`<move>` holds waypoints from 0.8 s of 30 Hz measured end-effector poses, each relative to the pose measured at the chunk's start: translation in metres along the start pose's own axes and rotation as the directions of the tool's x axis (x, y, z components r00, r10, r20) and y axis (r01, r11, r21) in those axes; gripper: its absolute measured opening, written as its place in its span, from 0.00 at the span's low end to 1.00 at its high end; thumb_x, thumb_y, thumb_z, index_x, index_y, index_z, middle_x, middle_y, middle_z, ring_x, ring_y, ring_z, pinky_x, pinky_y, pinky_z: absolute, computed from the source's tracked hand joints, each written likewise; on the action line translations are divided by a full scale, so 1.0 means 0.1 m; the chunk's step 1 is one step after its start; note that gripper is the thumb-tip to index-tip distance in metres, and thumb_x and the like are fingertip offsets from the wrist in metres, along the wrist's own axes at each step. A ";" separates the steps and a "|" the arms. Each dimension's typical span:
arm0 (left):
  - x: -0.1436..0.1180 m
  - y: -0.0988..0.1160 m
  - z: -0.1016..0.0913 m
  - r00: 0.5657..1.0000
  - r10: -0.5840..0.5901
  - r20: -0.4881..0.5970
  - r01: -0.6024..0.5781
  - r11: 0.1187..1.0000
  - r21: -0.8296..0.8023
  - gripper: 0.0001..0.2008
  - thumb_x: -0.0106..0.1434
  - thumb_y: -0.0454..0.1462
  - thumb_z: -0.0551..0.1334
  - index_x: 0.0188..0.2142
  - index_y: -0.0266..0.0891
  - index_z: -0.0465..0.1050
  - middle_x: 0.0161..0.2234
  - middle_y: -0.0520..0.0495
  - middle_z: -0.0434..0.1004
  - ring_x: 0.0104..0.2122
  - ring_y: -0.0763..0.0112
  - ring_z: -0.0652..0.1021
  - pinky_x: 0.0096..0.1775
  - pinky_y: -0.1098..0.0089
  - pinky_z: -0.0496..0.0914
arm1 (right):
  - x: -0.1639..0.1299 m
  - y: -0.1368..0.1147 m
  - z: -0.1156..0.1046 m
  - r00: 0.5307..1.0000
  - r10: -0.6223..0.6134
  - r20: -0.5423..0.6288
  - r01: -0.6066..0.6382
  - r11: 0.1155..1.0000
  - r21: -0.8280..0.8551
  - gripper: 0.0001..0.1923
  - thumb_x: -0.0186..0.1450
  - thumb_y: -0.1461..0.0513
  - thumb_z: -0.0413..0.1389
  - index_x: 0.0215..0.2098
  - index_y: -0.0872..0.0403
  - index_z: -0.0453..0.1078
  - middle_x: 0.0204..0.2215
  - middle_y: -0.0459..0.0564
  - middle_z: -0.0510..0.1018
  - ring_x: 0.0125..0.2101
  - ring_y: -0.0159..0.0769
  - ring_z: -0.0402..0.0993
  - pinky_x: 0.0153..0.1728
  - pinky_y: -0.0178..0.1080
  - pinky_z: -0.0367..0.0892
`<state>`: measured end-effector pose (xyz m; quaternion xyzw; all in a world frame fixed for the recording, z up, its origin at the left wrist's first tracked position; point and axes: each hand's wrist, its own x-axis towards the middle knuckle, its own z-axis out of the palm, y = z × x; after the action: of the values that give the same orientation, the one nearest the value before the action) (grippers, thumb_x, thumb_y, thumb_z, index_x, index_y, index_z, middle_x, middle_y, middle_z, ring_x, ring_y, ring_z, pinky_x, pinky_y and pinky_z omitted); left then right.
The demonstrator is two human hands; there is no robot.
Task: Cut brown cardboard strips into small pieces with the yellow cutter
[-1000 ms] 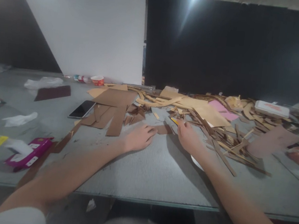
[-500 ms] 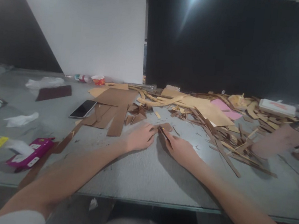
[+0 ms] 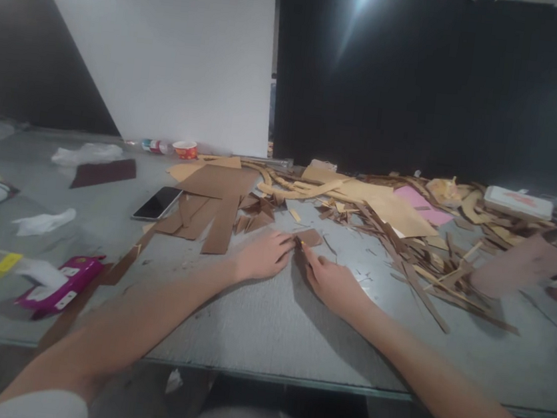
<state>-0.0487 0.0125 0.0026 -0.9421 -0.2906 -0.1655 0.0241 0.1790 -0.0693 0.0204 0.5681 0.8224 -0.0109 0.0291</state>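
Observation:
My left hand (image 3: 266, 256) rests on the table with its fingers curled, pressing on a small brown leather-like piece (image 3: 311, 237). My right hand (image 3: 333, 284) is closed around a slim dark tool (image 3: 299, 242) with a yellow spot near its tip; most of it is hidden by the fingers, so its exact kind is unclear. The tool's tip meets the edge of the piece beside my left fingertips. Just beyond my left hand lie small brown offcuts (image 3: 260, 217) and a long brown strip (image 3: 221, 226).
A phone (image 3: 157, 203) and a purple pack of wipes (image 3: 61, 285) lie to the left. On the right are heaped brown strips (image 3: 421, 279), a pinkish cylinder (image 3: 514, 263) and a white box (image 3: 518, 203). A red paper cup (image 3: 185, 151) stands at the back.
My right fingers and the tool have shifted slightly, with less of the tool showing. More of the small brown piece shows beyond my fingers. My left hand stays nearly in place.

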 end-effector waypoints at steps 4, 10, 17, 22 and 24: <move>0.00 0.00 0.01 1.000 0.006 -0.004 -0.006 1.000 0.002 0.20 0.78 0.35 0.54 0.64 0.38 0.75 0.63 0.38 0.78 0.64 0.55 0.77 0.66 0.52 0.71 | -0.02 -0.03 -0.03 1.000 0.000 -0.002 0.000 1.000 -0.030 0.34 0.83 0.58 0.39 0.84 0.55 0.40 0.50 0.65 0.83 0.42 0.51 0.85 0.41 0.44 0.73; 0.00 -0.01 -0.01 1.000 0.020 -0.005 -0.020 1.000 0.011 0.20 0.77 0.35 0.54 0.64 0.36 0.75 0.63 0.37 0.78 0.63 0.55 0.76 0.65 0.53 0.72 | 0.07 0.01 0.03 1.000 0.012 0.007 -0.012 0.999 -0.048 0.34 0.84 0.57 0.38 0.84 0.52 0.38 0.51 0.64 0.82 0.45 0.49 0.86 0.42 0.42 0.73; 0.04 -0.01 -0.03 1.000 -0.001 0.030 0.001 1.000 0.012 0.19 0.76 0.34 0.55 0.60 0.36 0.78 0.59 0.36 0.80 0.60 0.52 0.77 0.63 0.51 0.73 | 0.17 0.03 0.04 1.000 0.020 -0.009 -0.020 1.000 -0.002 0.33 0.84 0.54 0.39 0.84 0.50 0.40 0.53 0.63 0.84 0.47 0.50 0.86 0.43 0.43 0.73; 0.06 -0.04 0.00 0.999 0.001 0.038 -0.001 1.000 0.000 0.19 0.74 0.32 0.56 0.58 0.38 0.79 0.58 0.37 0.80 0.62 0.53 0.76 0.63 0.50 0.73 | 0.18 0.04 0.03 1.000 -0.006 -0.019 0.006 1.000 -0.011 0.33 0.84 0.54 0.37 0.84 0.51 0.39 0.51 0.63 0.85 0.47 0.50 0.86 0.47 0.45 0.74; 0.06 -0.05 0.02 1.000 0.008 0.028 -0.008 1.000 -0.003 0.18 0.73 0.32 0.56 0.58 0.38 0.79 0.58 0.38 0.80 0.62 0.53 0.76 0.63 0.51 0.73 | 0.18 0.03 0.03 1.000 0.002 -0.014 -0.003 1.000 -0.013 0.33 0.84 0.54 0.37 0.84 0.51 0.39 0.51 0.64 0.85 0.46 0.50 0.86 0.47 0.45 0.74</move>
<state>-0.0463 0.0203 0.0029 -0.9455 -0.2869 -0.1524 0.0193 0.1758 -0.0512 0.0163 0.5690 0.8219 -0.0015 0.0267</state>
